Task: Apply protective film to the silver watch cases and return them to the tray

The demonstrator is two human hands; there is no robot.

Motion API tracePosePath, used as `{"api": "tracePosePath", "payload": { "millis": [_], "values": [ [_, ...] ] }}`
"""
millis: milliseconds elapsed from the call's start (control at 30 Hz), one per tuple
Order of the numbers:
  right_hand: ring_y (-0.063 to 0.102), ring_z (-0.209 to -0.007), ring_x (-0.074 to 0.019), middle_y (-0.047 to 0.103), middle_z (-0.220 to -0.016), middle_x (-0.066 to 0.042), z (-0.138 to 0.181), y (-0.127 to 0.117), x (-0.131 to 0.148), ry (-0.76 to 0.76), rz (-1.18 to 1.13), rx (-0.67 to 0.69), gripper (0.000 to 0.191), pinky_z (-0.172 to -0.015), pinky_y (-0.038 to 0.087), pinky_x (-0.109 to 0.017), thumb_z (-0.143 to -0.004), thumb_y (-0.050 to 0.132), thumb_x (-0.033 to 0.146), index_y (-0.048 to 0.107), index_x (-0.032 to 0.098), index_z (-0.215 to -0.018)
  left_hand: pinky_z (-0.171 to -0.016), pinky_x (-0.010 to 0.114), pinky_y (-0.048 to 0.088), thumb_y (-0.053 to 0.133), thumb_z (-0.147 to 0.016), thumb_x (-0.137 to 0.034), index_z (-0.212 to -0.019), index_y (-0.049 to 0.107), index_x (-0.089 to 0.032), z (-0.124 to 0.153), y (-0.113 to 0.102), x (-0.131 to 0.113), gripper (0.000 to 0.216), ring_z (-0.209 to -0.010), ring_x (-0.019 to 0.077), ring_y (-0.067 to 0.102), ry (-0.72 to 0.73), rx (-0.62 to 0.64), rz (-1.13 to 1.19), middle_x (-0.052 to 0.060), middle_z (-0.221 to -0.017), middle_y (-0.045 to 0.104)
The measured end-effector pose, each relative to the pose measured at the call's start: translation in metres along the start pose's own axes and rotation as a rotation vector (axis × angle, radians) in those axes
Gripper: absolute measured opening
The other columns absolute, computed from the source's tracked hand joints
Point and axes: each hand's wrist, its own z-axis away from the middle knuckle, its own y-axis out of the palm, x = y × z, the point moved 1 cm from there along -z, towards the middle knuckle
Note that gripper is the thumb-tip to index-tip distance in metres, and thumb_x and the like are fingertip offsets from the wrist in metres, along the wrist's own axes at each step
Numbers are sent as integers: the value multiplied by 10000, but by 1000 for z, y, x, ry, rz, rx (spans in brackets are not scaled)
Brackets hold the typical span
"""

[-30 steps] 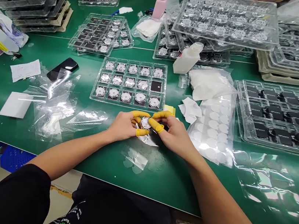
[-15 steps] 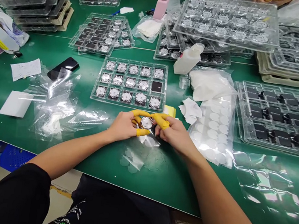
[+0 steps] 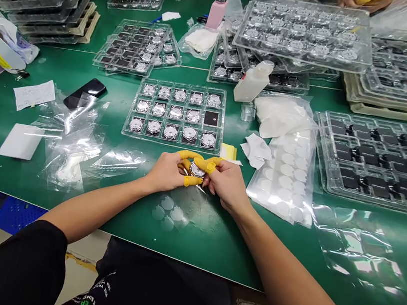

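The left hand (image 3: pixel 165 171) and right hand (image 3: pixel 228 185) both grasp the round metal disc (image 3: pixel 197 171), centred between them, face up.

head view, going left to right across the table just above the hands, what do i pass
white paper note, black smartphone, clear tray of round silver parts, sheet of white round stickers, clear tray of black parts

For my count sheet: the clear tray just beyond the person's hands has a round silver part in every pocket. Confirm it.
Wrong: the head view shows the clear tray has one pocket without a round silver part, at the right end of the middle row. The rest hold one each.
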Motion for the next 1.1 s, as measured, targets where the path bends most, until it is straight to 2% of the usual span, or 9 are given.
{"api": "tracePosePath", "payload": {
  "millis": [133, 200, 300, 433, 567, 733, 800, 933, 1100],
  "values": [
    [460, -377, -83, 611, -510, -25, -3, -10, 2, -7, -29, 152, 656, -378, 326, -229, -639, 762, 826, 577, 197, -641, -724, 250, 584, 890, -623, -250, -1201, 739, -168, 1, 0, -2, 603, -712, 113, 670, -27, -13, 26, 30, -843, 755],
    [504, -413, -92, 650, -558, -26, -4, -15, 4, -9, -5, 240, 601, -410, 377, -232, -639, 823, 746, 636, 182, -737, -695, 243, 574, 886, -621, -242, -1200, 740, -170, 0, 0, -2, 602, -689, 108, 653, -31, -11, 31, 26, -821, 745],
    [522, -416, -95, 678, -595, -12, -4, -22, 6, -6, 65, 297, 535, -430, 412, -241, -609, 916, 563, 699, 159, -884, -676, 239, 569, 886, -606, -237, -1197, 740, -165, -1, -1, -2, 613, -681, 108, 646, -32, -2, 30, 27, -818, 741],
    [580, -467, -122, 682, -614, -16, -4, -24, 5, -11, 20, 330, 505, -451, 480, -265, -562, 952, 464, 723, 145, -881, -663, 227, 556, 885, -597, -258, -1202, 747, -156, -1, -2, -2, 629, -677, 104, 631, -14, 7, 30, 24, -800, 732],
    [640, -536, -146, 686, -649, -19, -7, -21, -1, -21, -24, 312, 507, -468, 531, -264, -478, 997, 391, 724, 145, -827, -645, 224, 550, 882, -586, -267, -1182, 769, -161, 0, -2, -3, 616, -665, 104, 615, -3, 11, 8, 8, -756, 707],
    [591, -481, -125, 637, -603, 16, -8, -14, -6, 3, -37, 193, 589, -392, 482, -238, -371, 1025, 375, 684, 158, -800, -665, 230, 560, 835, -608, -218, -1193, 774, -186, 2, -2, -3, 589, -676, 111, 629, 2, -8, -42, 6, -763, 721],
    [588, -472, -121, 641, -602, 15, -8, -16, -3, 7, -29, 200, 579, -397, 476, -236, -398, 1018, 386, 676, 162, -808, -678, 239, 571, 837, -611, -216, -1194, 774, -190, 2, -2, -3, 587, -689, 120, 644, 11, -11, -62, 12, -771, 730],
    [599, -457, -126, 672, -601, -9, -8, -21, 5, 25, -15, 312, 530, -467, 516, -269, -487, 983, 432, 674, 159, -821, -649, 233, 563, 861, -616, -267, -1202, 766, -176, 0, -2, -1, 600, -670, 115, 629, 23, -3, -37, 12, -755, 720],
    [600, -508, -129, 652, -637, 11, -7, -13, 1, 26, -25, 232, 600, -439, 485, -257, -382, 1008, 388, 639, 177, -806, -688, 254, 588, 861, -625, -263, -1190, 772, -201, 0, -1, 3, 576, -689, 131, 660, 21, -17, -76, 8, -766, 734]
  ]
}}
